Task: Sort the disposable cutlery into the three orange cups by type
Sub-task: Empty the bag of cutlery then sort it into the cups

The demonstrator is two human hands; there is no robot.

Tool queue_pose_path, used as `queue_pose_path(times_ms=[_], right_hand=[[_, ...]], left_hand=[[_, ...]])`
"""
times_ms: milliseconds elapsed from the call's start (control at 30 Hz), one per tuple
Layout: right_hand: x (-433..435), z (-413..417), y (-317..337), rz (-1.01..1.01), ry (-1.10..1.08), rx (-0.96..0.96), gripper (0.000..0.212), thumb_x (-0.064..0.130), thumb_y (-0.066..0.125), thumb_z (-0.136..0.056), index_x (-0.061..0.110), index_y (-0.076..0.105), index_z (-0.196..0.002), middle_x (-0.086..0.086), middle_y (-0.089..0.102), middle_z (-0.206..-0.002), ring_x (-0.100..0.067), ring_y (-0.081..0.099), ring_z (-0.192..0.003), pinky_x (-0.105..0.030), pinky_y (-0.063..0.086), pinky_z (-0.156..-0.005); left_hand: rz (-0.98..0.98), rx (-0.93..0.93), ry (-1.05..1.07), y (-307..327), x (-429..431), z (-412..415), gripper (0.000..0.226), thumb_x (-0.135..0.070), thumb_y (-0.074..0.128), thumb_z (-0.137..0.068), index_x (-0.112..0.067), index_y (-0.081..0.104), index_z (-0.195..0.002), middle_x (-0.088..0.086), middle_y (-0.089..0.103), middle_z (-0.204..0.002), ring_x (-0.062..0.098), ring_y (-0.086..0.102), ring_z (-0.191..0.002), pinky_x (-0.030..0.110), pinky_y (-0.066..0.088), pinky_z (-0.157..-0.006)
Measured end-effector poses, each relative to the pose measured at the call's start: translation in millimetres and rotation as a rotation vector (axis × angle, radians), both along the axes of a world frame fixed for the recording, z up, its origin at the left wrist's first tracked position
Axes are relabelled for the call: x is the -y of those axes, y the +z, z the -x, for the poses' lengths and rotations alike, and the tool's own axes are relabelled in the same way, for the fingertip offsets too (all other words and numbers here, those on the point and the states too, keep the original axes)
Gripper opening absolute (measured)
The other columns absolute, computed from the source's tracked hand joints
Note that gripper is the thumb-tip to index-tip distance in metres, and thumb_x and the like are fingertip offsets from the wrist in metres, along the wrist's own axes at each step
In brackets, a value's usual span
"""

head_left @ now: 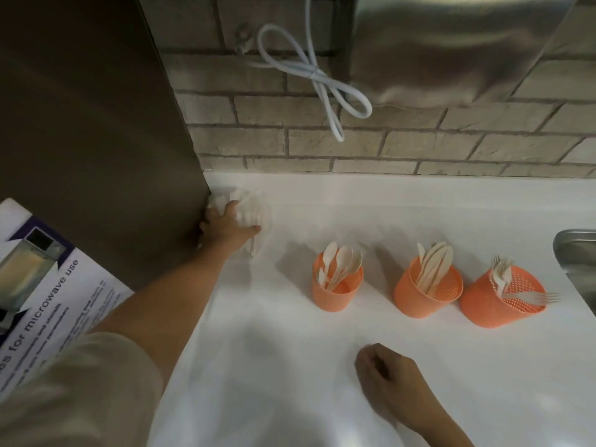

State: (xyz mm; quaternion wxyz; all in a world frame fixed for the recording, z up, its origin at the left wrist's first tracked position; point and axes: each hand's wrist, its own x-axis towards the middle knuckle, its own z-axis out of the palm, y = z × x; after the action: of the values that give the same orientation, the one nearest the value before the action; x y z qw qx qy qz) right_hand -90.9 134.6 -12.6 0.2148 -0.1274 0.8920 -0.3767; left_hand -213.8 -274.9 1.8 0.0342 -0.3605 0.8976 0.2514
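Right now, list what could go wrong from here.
1. One fork lies across the rim of the right cup, tines overhanging toward the sink; a nudge could knock it off.
2. The left hand grips a blurred white clump in the corner; dragging it back might brush the spoon cup.

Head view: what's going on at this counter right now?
The sorting looks done: spoons stand in the left orange cup, knives in the middle orange cup, forks in the right orange cup, with one fork lying across its rim. The person's left hand grips a crumpled white bundle, too blurred to identify, at the back-left corner of the white counter. The right hand rests on it loosely curled, holding nothing.
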Motion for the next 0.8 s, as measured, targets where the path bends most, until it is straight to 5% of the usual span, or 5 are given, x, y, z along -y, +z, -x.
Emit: queue_pose_path(times_ms=[133, 367, 467, 800], right_hand=[[0.8, 0.5, 0.5, -0.006, 0.008, 0.015, 0.026, 0.025, 0.058, -0.097, 0.027, 0.057, -0.071, 0.004, 0.065, -0.065, -0.004, 0.052, -0.054, -0.03, 0.051, -0.062], [-3.9, -3.0, -2.9, -0.016, 0.027, 0.03, 0.015, 0.024, 0.06, -0.095, 0.028, 0.065, -0.081, 0.008, 0.07, -0.073, -0.013, 0.063, -0.066, -0.028, 0.053, -0.067], [-8.5, -7.2, -4.8, 0.002, 0.042, 0.023, 0.015, 0.023, 0.061, -0.094, 0.028, 0.067, -0.082, 0.01, 0.071, -0.076, -0.011, 0.064, -0.069, -0.028, 0.055, -0.069], [-38.9, -23.2, -7.8, 0.057, 0.138, 0.063, 0.015, 0.024, 0.061, -0.099, 0.029, 0.069, -0.087, 0.01, 0.069, -0.081, -0.003, 0.059, -0.07, -0.014, 0.047, -0.068]], left_hand=[[0.043, 0.012, -0.012, -6.1, -3.8, -11.5, 0.083, -0.058, 0.071, -0.081, -0.044, 0.03, -0.152, 0.011, 0.015, -0.164, 0.05, 0.033, -0.136, 0.049, 0.042, -0.103], [0.047, 0.041, -0.016, -1.8, -43.7, -74.8, 0.079, -0.058, 0.066, -0.084, -0.044, 0.03, -0.153, 0.01, 0.019, -0.165, 0.044, 0.028, -0.146, 0.048, 0.033, -0.115], [0.05, 0.039, 0.007, -7.0, -76.7, -120.4, 0.079, -0.059, 0.067, -0.086, -0.047, 0.027, -0.153, 0.009, 0.022, -0.16, 0.047, 0.035, -0.137, 0.052, 0.043, -0.107], [0.134, 0.038, -0.032, -18.4, -183.1, -246.9, 0.084, -0.066, 0.066, -0.081, -0.044, 0.028, -0.153, 0.005, 0.029, -0.155, 0.041, 0.046, -0.125, 0.046, 0.052, -0.098]])
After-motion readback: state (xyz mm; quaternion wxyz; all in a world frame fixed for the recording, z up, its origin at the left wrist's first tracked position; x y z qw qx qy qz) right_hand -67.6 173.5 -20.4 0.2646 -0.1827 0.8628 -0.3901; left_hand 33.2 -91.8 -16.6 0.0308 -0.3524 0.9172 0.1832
